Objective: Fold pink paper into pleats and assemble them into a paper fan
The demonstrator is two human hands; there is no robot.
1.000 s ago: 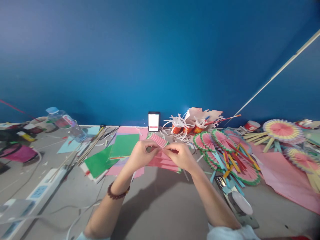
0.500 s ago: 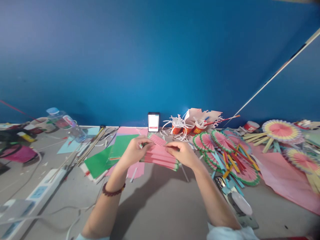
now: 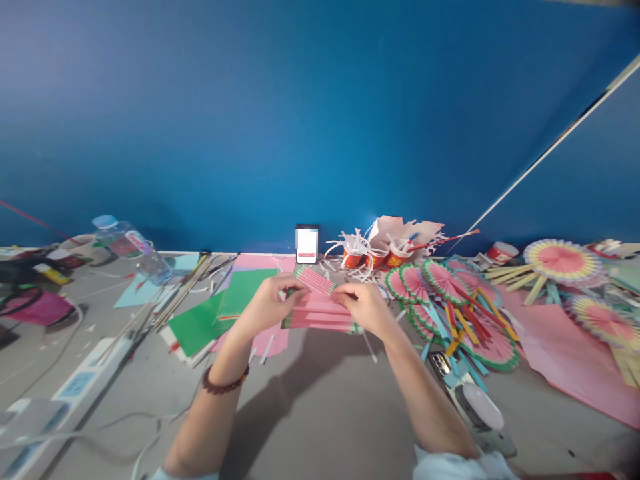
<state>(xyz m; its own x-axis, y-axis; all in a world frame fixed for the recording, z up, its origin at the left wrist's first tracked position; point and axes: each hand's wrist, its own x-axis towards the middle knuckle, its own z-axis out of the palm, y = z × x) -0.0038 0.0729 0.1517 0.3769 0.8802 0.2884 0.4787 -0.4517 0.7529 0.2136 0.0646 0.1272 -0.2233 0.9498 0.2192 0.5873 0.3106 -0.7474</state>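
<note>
A pink sheet of pleated paper (image 3: pixel 320 310) with green and white edges spans the space between my two hands, above the table. My left hand (image 3: pixel 267 303) pinches its left side between thumb and fingers. On the other side, my right hand (image 3: pixel 367 308) grips the paper the same way, fingertips bent over a fold. Part of the pleats fans out behind the fingers, and the rest hangs toward me in bands. Green paper sheets (image 3: pixel 247 290) and pink paper lie just left of my left hand.
Finished-looking pink and green paper fans (image 3: pixel 445 280) lie to the right, near a phone (image 3: pixel 440 363) and a white oval object (image 3: pixel 483 405). Red cups (image 3: pixel 399 253) and a lit screen (image 3: pixel 307 245) stand along the blue wall. Leftward are a plastic bottle (image 3: pixel 133 243), thin sticks (image 3: pixel 187 290) and a power strip (image 3: pixel 75 393).
The near edge of the pleated paper has levelled out and sits slightly higher, its folds drawn closer. Both hands keep their pinch and have barely shifted.
</note>
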